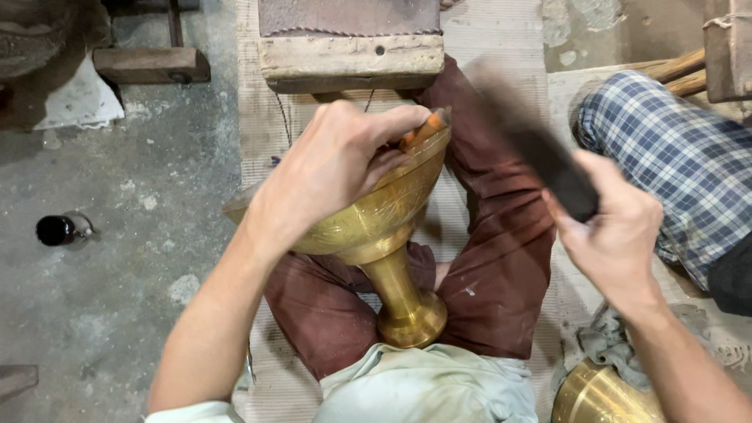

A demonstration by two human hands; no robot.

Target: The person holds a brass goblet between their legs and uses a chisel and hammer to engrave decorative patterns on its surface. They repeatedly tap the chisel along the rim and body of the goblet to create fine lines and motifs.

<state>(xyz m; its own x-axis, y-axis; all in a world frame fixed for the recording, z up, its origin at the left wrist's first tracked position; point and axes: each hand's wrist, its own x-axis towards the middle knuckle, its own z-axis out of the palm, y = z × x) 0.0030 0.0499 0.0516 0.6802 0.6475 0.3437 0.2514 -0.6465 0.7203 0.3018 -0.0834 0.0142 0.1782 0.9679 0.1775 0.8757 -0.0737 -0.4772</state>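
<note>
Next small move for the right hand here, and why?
Probably bring the dark mallet down onto the orange-handled tool. The left hand sets that tool against the brass goblet rim, and the right hand holds the mallet raised and blurred, apart from it.

Two brass vessels (376, 235) (599, 395), one orange-handled chisel (427, 128), one dark mallet (548, 160), one wooden block (351, 59), one small black bottle (59, 229).

Grey concrete floor (141, 258) bears a woven mat (501, 31), a wooden block (153, 64) and a small dark bottle (59, 229).
</note>
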